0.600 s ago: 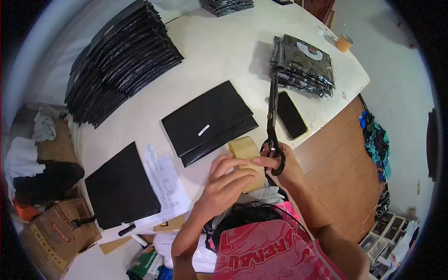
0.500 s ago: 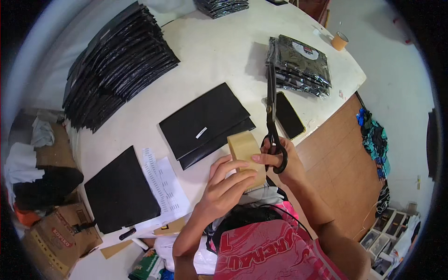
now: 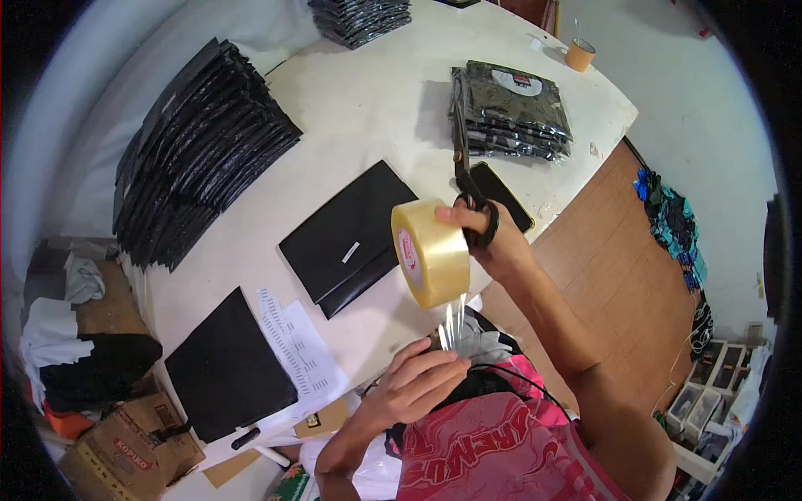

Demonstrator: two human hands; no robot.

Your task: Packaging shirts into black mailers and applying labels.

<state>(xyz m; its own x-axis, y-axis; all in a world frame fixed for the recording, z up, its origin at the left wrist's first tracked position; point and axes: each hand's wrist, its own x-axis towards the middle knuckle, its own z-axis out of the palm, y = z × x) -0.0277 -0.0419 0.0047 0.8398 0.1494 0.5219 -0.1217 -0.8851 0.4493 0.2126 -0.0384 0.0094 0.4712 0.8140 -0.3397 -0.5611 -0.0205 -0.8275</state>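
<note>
My right hand (image 3: pixel 504 238) grips a pair of black scissors (image 3: pixel 464 167) by the handles, blades pointing away from me. The same hand also holds a wide roll of clear yellowish packing tape (image 3: pixel 445 255), its thumb on the top edge. A strip of clear tape (image 3: pixel 454 324) runs from the roll down to my left hand (image 3: pixel 418 384), whose closed fingers pinch its free end. Beyond the roll, a folded black plastic mailer (image 3: pixel 355 238) with a small white label lies on the white table. A dark phone (image 3: pixel 501 196) rests beside the scissors.
A tall fanned stack of black mailers (image 3: pixel 200 154) stands at left. Clear-bagged dark garments (image 3: pixel 516 104) are piled at the far right. Printed sheets (image 3: pixel 305 355) lie beside a flat black mailer (image 3: pixel 230 367). A tan tape roll (image 3: pixel 580 55) stands near the far edge.
My hands have moved apart, drawing a strip of tape off the roll. The left hand has come down toward me; the right hand with roll and scissors has gone up slightly.
</note>
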